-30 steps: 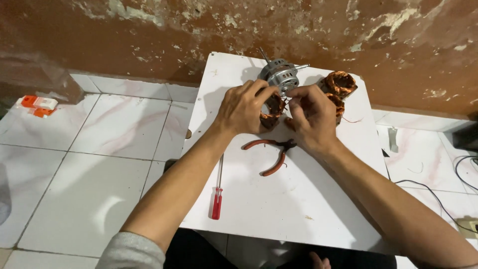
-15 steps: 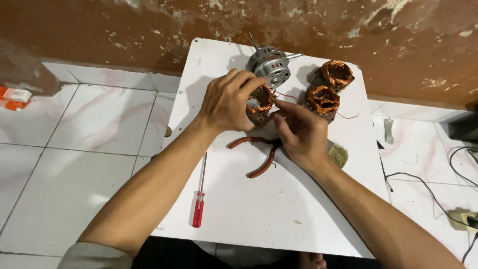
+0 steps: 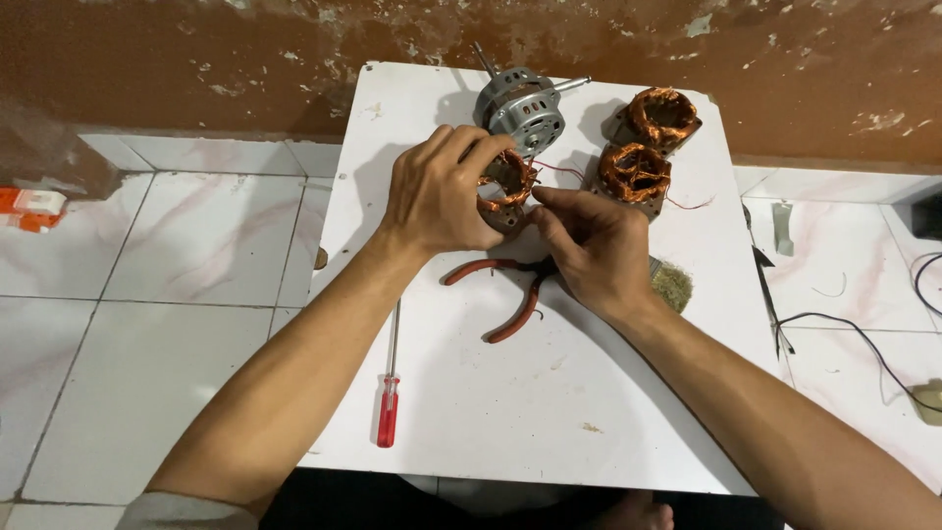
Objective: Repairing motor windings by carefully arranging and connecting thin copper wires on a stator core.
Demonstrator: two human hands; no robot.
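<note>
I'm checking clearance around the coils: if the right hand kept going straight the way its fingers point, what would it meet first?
Probably the copper-wound stator that the left hand grips: the right hand points up-left, fingertips apparently already at its lower edge. Depth is hard to judge.

Pretty bright, even light from above; the white table nearly blows out. Soft shadows fall left of the hands and behind the motor. Sharp overall, slight wide-angle bend toward the edges.

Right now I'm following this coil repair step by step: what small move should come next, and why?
Probably draw the thin red wire clear with the right hand. The left hand already grips the copper-wound stator, and the right fingers pinch beside it, above the pliers.
</note>
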